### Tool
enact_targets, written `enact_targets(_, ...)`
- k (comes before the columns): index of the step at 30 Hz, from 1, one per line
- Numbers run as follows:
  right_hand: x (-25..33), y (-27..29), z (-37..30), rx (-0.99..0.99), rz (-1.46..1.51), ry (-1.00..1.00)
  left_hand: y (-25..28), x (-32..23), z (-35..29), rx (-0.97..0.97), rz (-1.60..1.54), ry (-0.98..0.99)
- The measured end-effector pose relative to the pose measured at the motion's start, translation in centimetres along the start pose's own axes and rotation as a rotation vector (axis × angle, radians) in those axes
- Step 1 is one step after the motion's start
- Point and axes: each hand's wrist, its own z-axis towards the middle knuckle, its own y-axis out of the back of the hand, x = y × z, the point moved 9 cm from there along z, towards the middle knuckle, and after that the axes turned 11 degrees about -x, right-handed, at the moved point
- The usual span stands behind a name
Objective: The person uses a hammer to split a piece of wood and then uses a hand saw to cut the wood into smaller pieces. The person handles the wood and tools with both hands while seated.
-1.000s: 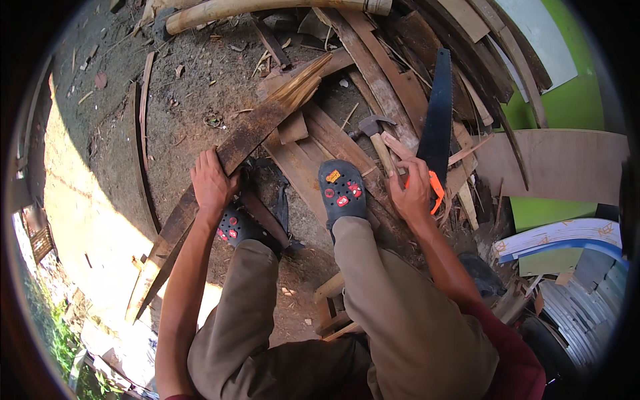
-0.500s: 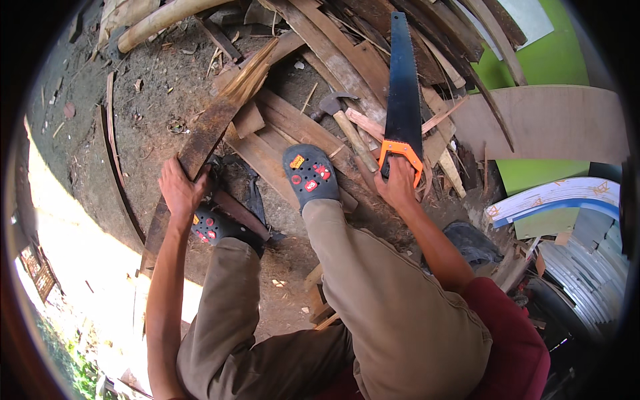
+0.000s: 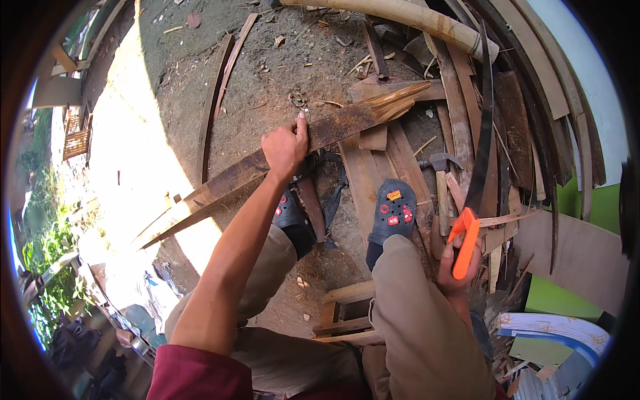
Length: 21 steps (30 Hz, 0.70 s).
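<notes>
A long, weathered wooden board (image 3: pixel 340 125), splintered at its far right end, slants across the ground in front of me. My left hand (image 3: pixel 285 148) grips it near the middle, thumb along the top and fingers hidden behind the edge. Off to the right, my right hand (image 3: pixel 460 270) is wrapped round the orange handle of a hand saw (image 3: pixel 470 230). Its dark blade points away from me, turned nearly edge-on. No contact shows between saw and board.
A claw hammer (image 3: pixel 443 190) lies just left of the saw, among loose planks (image 3: pixel 400 157). My clog (image 3: pixel 392 212) rests beside them. A thick pole (image 3: pixel 393 15) lies at the far side. Stacked wood strips and a green panel (image 3: pixel 560 297) stand to the right.
My view has swung left. The saw has turned from showing its broad blade to nearly edge-on. My left hand keeps its grip on the board, which now lies flatter across the view.
</notes>
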Motion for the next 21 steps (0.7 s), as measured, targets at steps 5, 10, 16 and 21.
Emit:
enact_targets(5, 0.5, -9.2, 1.9, 0.176, 0.356, -0.227, 0.1, 0.7, -0.1, -0.068, 0.006, 0.036)
enact_targets(10, 4.1, -15.7, 3.1, 0.323, 0.276, -0.315, -0.1, 0.5, -0.1, -0.019, 0.01, 0.065)
enact_targets(16, 4.8, -16.6, 2.3, 0.42, 0.341, -0.3, 0.8, 0.7, -0.5, -0.108, -0.05, 0.064)
enact_targets(21, 6.5, -16.2, 1.9, 0.578, 0.366, -0.277, 0.5, 0.5, -0.1, -0.03, 0.014, 0.076)
